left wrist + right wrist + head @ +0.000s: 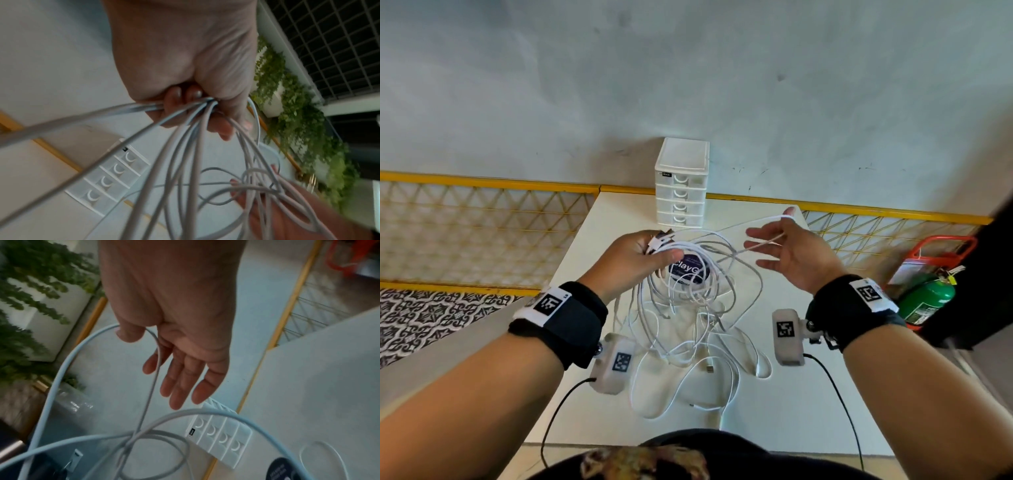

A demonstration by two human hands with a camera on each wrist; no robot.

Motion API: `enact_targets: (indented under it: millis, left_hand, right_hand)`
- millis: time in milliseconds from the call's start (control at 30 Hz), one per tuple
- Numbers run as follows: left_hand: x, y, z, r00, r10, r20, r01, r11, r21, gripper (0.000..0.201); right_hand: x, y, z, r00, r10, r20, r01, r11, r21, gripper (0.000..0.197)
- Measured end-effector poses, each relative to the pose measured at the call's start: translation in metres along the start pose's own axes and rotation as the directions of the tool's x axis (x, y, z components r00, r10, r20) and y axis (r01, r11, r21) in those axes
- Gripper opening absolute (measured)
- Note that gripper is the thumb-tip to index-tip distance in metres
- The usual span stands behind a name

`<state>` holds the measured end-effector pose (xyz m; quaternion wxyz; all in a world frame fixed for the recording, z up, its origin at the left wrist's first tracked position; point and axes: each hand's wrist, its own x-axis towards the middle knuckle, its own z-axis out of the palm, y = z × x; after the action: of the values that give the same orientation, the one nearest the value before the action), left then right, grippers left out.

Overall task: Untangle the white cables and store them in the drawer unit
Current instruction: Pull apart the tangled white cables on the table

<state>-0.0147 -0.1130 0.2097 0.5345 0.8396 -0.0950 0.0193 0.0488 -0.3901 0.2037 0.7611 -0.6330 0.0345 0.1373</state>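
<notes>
The untangling step is in hand and, by the look of it, far from done, since nothing has gone into storage and the strands are knotted together. On the left, the left hand (643, 255) is raised above the white bench (808, 404), its fingers curled round a bunch of thin white rubber-sheathed cables (688, 301) near their plug ends; from that grip the loops hang down in a snarl whose lower coils and loose plugs lie on the bench near the person. Beneath the hanging loops a dark round sticker (688, 270) lies on the bench. To the right, the right hand (787, 253) is spread, palm up, fingers straight, with a single strand draped over the thumb and across the palm, drawn out sideways from the bunch. The next move seems to call for following that one strand back through the knot and easing it free without tightening the rest. The small white plastic four-drawer unit (681, 186) stands at the far edge of the bench, beyond both hands, all drawers closed.
</notes>
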Motion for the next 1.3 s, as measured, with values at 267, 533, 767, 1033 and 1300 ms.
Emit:
enact_targets:
  millis: [267,533,767,1033,1300]
  left_hand:
    - [0.014,-0.027,-0.004,0.988,-0.067,0.140,0.041,0.983,0.180,0.011]
    - [0.035,-0.045,-0.022,0.999,-0.037,-0.009,0.036,0.993,-0.111,0.006]
    - [0.055,-0.051,-0.044,1.000,-0.006,0.016,0.009,0.978,-0.209,0.006]
    - [0.071,-0.052,-0.064,0.993,0.022,0.112,-0.001,0.982,-0.190,0.002]
    - [0.087,-0.088,-0.111,0.994,-0.085,0.068,0.106,0.898,-0.426,0.014]
  right_hand:
    - [0.027,-0.019,0.039,0.995,0.092,-0.032,-0.097,0.957,-0.272,0.083]
    - [0.048,-0.004,0.070,0.983,0.116,0.144,-0.053,0.922,-0.385,0.039]
    - [0.048,0.009,0.112,0.974,0.014,0.225,0.082,0.906,-0.414,0.036]
    - [0.065,0.025,0.150,0.943,-0.112,0.312,0.152,0.983,-0.107,0.050]
    - [0.065,0.015,0.134,0.967,-0.253,0.026,0.254,0.960,-0.117,0.031]
